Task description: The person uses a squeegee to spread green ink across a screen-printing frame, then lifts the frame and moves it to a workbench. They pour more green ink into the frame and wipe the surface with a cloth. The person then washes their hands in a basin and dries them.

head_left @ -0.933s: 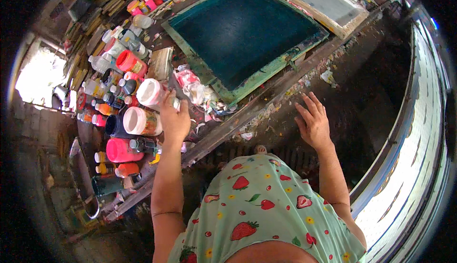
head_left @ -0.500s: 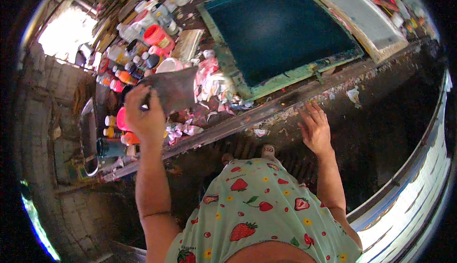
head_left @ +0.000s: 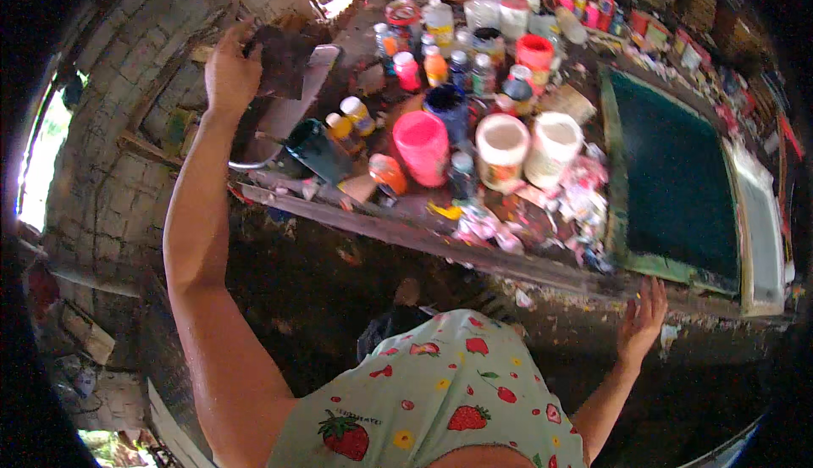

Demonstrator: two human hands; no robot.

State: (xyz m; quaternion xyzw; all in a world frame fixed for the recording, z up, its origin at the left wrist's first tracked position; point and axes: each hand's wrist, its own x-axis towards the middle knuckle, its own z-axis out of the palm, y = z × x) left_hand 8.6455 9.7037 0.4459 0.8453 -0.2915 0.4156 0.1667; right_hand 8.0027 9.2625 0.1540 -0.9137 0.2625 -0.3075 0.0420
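Note:
My left hand [head_left: 227, 74] is raised at the far left end of the workbench, gripping a dark, flat, paint-stained card [head_left: 284, 61]. The card hangs over a dark green pot [head_left: 318, 150] near the brick wall. My right hand [head_left: 644, 320] rests with fingers spread on the bench's front edge [head_left: 508, 269], just below the green-framed printing screen [head_left: 673, 184]. Between the hands stand a pink tub [head_left: 421, 146] and two white tubs [head_left: 501, 148] among several small paint bottles.
Many jars and bottles [head_left: 474, 36] crowd the back of the bench. A second, pale screen frame [head_left: 762, 239] lies at the far right. A brick wall [head_left: 135, 112] closes the left side. Paint rags [head_left: 508, 218] and spills cover the bench's front.
My left hand has swung the card from the middle of the jars out to the bench's left end. My head has turned left. The right hand stays at the front edge.

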